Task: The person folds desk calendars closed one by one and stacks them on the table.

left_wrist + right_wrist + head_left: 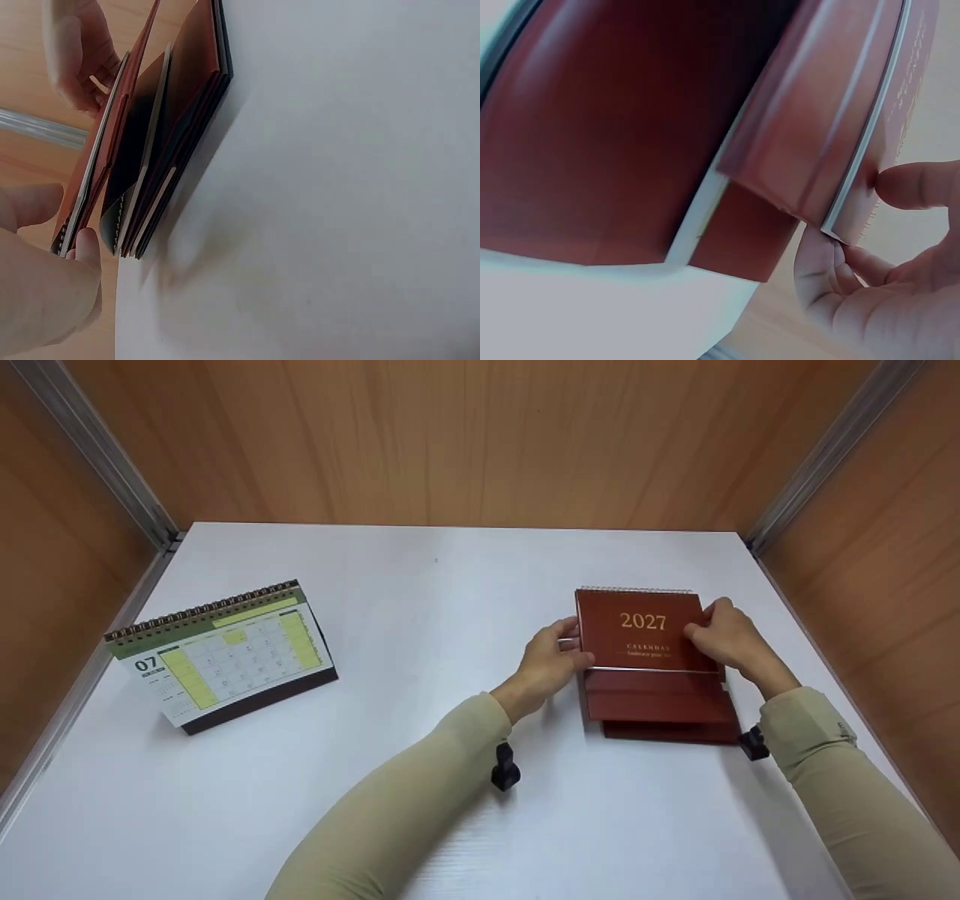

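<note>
A dark red desk calendar (pixel 654 696) with "2027" in gold on its cover and a spiral along its top stands at the right of the table. My left hand (pixel 546 666) pinches its left edge, thumb in front and fingers behind. At the opposite edge my right hand (pixel 739 639) grips the cover part, its thumb (pixel 915 185) pressed on the front and fingers curled behind. In the left wrist view, the held front panel (pixel 112 124) stands apart from the folded base layers (pixel 180 112), with pale pages between them.
Another desk calendar (pixel 240 656), open at month 07 with yellow columns and a green top, stands at the left of the white table (pixel 420 607). Wooden panels (pixel 480 442) rise behind and on both sides. Each sleeve cuff has a small black device (pixel 505 771) below it.
</note>
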Demonstrator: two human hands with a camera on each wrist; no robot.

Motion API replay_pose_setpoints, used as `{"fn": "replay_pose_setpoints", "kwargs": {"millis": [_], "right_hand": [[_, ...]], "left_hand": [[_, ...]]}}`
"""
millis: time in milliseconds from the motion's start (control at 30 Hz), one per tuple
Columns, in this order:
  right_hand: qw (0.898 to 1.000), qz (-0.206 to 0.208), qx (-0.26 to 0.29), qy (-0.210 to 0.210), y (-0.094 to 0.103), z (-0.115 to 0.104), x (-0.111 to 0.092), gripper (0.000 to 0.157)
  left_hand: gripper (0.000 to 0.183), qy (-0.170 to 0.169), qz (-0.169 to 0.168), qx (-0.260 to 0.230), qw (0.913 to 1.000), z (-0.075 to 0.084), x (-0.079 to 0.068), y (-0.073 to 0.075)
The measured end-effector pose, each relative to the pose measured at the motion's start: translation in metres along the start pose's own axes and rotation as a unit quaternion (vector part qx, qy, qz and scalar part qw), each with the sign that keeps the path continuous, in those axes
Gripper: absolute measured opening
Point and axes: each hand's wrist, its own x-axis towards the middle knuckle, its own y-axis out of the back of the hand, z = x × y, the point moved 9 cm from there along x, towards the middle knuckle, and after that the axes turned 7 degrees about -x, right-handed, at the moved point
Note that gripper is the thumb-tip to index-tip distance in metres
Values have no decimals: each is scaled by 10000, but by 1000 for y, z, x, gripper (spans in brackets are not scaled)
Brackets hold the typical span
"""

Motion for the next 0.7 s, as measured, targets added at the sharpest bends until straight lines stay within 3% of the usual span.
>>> {"fn": "replay_pose_setpoints", "kwargs": {"millis": [133,333,533,700], "right_hand": [[10000,38,5,-66,0,7,1,54],[9999,6,62,-93,0,16,3,56],[9998,56,65,-170,5,29,2,57],[9997,-24,129,-208,2,35,1,58]], "left_hand": [[73,-55,-303,-204,9993,-3,1,-9],[82,-214,-677,-61,9975,-4,0,-18],[87,-42,-972,34,9953,-10,-1,-30],[86,38,-991,219,9948,-13,-2,-34]]}}
